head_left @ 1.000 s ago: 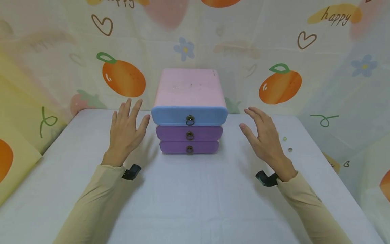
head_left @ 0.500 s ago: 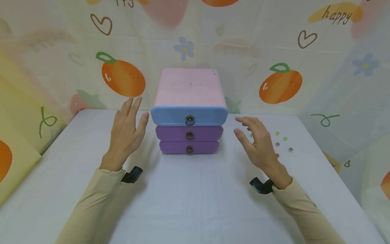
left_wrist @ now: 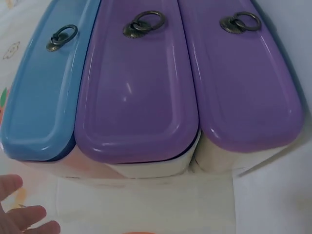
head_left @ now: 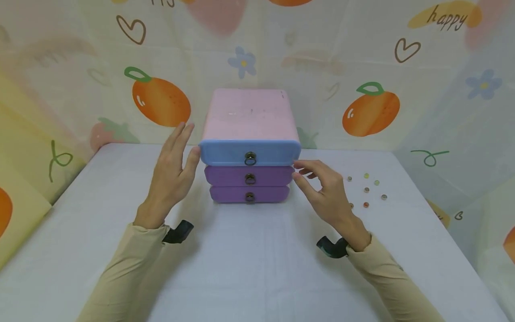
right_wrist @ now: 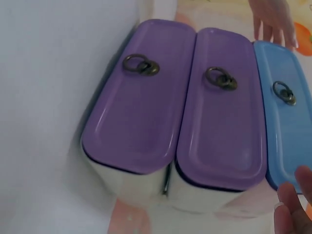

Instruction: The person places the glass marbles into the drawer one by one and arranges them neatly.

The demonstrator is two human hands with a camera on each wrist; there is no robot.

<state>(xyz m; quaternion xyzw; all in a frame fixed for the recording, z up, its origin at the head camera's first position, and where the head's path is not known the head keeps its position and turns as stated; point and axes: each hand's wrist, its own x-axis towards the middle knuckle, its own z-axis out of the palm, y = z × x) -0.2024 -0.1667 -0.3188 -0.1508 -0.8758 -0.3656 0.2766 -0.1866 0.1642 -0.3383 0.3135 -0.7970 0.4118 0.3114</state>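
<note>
Pink-topped drawer chest (head_left: 249,114) stands at the far middle of the white table (head_left: 249,268), against the fruit-printed backdrop (head_left: 374,107). It has three fronts, each with a small metal ring pull: a blue top drawer (head_left: 249,153), a purple middle drawer (head_left: 249,175) and a purple bottom drawer (head_left: 249,193). All three fronts appear closed.

Left hand (head_left: 174,172) is raised beside the chest's left side, fingers straight and held close together, thumb tip at the left end of the blue top drawer; whether it actually touches cannot be told. In the left wrist view only fingertips (left_wrist: 19,214) show at the lower left corner, apart from the drawer fronts.

Right hand (head_left: 323,192) lies near the chest's right side, fingers loosely bent and slightly apart, their tips at the right end of the purple middle drawer; it holds nothing, and contact cannot be told. Both arms wear beige sleeves (head_left: 128,268).

Small beads (head_left: 367,190) lie scattered on the table, right of the right hand.
</note>
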